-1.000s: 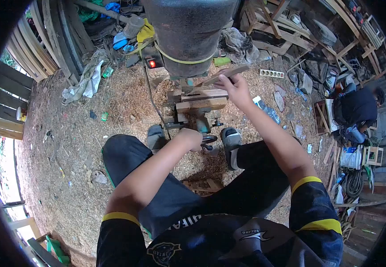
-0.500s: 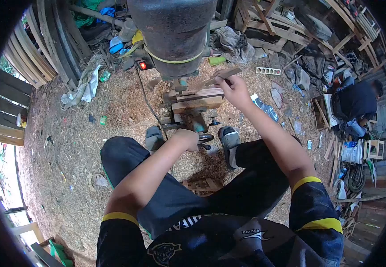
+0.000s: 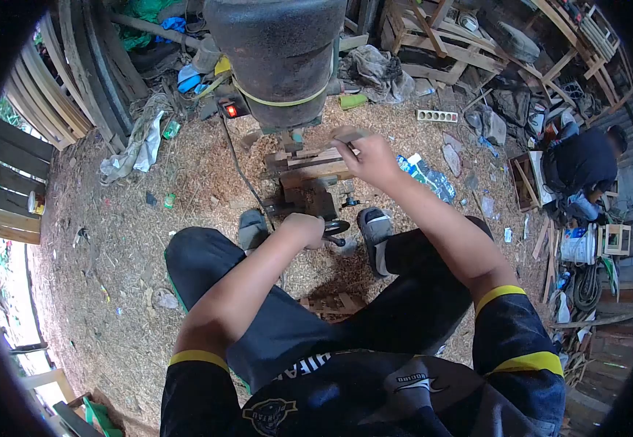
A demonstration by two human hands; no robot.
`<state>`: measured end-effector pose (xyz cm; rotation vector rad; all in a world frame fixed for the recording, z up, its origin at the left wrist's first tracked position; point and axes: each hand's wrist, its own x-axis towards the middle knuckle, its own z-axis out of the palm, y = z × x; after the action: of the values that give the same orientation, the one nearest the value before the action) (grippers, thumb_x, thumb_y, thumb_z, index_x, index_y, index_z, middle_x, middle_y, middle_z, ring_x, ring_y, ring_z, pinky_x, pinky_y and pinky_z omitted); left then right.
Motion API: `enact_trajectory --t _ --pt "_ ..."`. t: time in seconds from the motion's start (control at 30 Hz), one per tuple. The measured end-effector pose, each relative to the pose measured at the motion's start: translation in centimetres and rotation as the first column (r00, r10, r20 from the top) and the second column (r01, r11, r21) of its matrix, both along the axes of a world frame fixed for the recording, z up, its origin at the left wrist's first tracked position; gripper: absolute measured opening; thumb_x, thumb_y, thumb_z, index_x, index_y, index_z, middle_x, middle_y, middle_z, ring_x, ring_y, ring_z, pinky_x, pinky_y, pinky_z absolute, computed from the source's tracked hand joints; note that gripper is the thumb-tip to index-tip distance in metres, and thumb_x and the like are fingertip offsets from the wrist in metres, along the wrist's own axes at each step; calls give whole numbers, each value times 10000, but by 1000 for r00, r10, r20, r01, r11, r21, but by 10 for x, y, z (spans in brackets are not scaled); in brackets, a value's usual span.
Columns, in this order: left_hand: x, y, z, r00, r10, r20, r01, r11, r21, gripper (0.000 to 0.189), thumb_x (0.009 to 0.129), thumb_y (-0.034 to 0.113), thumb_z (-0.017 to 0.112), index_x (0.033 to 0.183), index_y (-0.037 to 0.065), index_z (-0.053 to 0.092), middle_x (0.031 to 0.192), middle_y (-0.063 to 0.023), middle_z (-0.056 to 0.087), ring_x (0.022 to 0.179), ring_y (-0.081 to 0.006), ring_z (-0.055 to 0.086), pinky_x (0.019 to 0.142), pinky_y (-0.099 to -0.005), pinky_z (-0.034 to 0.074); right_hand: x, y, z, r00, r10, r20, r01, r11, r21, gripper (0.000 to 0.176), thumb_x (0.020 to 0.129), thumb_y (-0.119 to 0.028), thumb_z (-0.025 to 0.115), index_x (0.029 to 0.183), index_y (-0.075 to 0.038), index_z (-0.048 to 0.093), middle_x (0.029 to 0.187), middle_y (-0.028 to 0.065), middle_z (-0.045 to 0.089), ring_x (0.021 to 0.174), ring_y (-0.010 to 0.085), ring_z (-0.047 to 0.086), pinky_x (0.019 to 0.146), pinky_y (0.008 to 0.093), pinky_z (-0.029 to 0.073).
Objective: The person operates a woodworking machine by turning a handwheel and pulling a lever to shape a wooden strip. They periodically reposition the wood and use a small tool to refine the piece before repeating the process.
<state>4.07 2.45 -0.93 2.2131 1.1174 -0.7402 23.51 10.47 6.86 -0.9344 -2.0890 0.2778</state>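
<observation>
Head view: left hand (image 3: 304, 231) grips one handwheel (image 3: 338, 226) while right hand (image 3: 372, 159) holds one slat (image 3: 350, 135).

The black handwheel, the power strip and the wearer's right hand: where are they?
Black handwheel (image 3: 341, 226): head view, on its rim.
Power strip (image 3: 436, 116): head view, on its socket face.
Right hand (image 3: 372, 160): head view, on its back.

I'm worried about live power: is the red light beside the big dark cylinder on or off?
On: the red light glows brightly, standing out beside the dark cylinder.
</observation>
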Motion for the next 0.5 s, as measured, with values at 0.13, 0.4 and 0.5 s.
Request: enact_trajectory --t 0.13,0.4,0.5 --pt "-1 1 2 1000 -11 -18 10 999 -39 627 864 353 706 1356 -3 553 1121 -199 740 1018 -359 725 863 -468 586 -8 5 -17 942 -205 -264 61 882 -468 204 976 -153 701 1137 -29 688 943 123 742 824 201 746 706 343 588" --pt "-8 1 5 999 -6 -50 1 995 -100 884 902 447 703 1557 -26 345 1200 -241 700 1094 -406 682 924 -492 552 1 24 -50 811 -271 -518 -87 820 -566 184 990 -127 688 1096 21 708 924 110 763 857 152 734 731 305 577" --pt "-8 0 9 999 4 -50 -9 995 -100 896 902 464 708 1560 -21 341 1211 -244 696 1113 -408 675 947 -492 541 11 24 -51 877 -216 -430 -13 882 -470 185 982 -138 697 1110 -6 714 913 111 761 806 157 722 710 335 567"
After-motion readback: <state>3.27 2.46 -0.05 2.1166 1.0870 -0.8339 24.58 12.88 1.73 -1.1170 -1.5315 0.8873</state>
